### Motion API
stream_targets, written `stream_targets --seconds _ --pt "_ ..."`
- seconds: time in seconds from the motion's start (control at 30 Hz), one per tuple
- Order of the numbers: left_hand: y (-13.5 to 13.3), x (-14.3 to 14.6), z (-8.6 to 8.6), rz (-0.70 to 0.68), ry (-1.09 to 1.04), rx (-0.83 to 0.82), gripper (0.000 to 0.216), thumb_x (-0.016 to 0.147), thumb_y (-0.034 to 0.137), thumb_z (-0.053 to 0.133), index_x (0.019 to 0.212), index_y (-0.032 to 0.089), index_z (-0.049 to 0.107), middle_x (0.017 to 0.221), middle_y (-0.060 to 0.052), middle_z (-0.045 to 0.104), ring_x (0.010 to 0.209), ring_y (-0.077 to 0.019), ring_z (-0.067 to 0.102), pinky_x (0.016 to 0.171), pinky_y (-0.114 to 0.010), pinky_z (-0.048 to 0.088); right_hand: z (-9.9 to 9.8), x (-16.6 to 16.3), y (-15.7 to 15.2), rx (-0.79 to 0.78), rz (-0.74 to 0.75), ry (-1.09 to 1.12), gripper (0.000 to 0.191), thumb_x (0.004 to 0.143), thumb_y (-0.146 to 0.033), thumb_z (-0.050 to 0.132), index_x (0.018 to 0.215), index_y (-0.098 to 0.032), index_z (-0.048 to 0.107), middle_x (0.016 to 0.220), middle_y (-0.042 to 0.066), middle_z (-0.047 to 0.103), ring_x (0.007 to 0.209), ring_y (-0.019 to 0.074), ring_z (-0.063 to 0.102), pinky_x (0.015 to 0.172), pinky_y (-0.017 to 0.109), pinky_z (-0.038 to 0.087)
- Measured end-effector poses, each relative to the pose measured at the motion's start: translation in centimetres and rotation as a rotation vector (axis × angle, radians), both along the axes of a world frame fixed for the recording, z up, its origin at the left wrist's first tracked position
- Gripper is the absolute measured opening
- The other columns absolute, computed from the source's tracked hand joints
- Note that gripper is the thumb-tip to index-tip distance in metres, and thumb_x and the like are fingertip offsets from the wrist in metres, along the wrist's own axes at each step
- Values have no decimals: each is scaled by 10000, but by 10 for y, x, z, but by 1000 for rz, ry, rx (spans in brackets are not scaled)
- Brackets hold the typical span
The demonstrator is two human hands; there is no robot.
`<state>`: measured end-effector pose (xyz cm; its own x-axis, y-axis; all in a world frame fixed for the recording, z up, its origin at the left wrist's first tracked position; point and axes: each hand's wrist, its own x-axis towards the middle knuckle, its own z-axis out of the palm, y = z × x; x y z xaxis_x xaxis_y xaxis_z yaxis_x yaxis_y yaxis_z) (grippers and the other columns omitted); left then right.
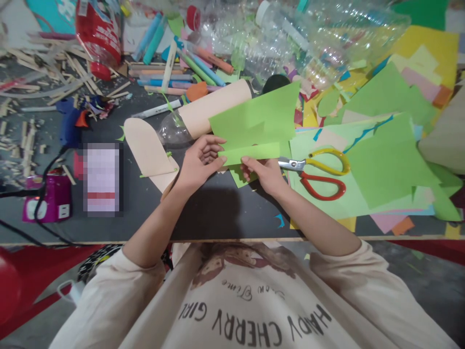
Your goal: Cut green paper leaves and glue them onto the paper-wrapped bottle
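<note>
Both hands grip a folded sheet of green paper (254, 127) over the dark table (203, 208). My left hand (199, 162) pinches the left end of its folded strip, fingers curled. My right hand (264, 173) pinches the strip's lower edge from beneath. Scissors (319, 172) with one yellow and one red handle lie just right of my right hand on light green paper. A clear plastic bottle wrapped in peach paper (210, 112) lies behind the green sheet.
Peach paper cutouts (147, 148) lie left of my left hand. Markers (181, 68), empty plastic bottles (327, 39) and coloured paper sheets (392, 145) crowd the back and right. Wooden sticks (47, 72), a blue glue gun (69, 123) and a purple power strip (47, 201) lie left.
</note>
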<state>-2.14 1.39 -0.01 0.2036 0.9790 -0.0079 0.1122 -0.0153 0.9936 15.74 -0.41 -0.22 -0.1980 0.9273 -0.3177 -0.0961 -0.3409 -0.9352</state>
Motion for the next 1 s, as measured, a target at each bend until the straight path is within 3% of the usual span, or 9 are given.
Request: stream_targets --seconds 0.27,0.5,0.77,1.0 --pt "-4 3 1 -59 -100 -171 334 765 414 665 990 184 579 634 29 625 549 -116 646 563 -227 534 5 0 0 -5 18 -36 434 695 -596 661 584 -180 603 453 -29 562 416 83 514 472 229 471" --pt "-5 4 -1 -4 -74 -140 238 771 342 666 935 173 629 623 27 635 556 -118 657 558 -229 547 11 -2 -3 14 45 -52 420 711 -595 652 617 -191 591 515 -23 586 437 86 533 478 236 492" --pt "-6 5 3 29 -72 -145 216 755 306 672 910 162 629 593 32 628 528 -110 649 533 -211 541 -1 -2 -3 16 -18 104 473 744 -679 563 680 -210 537 532 -29 587 421 91 540 450 235 483" --pt "-8 8 4 20 -52 -128 207 745 315 678 879 164 632 594 35 618 519 -100 642 528 -194 536 9 -1 -4 19 58 -3 424 685 -609 676 676 -209 536 585 -36 608 478 82 556 487 229 491"
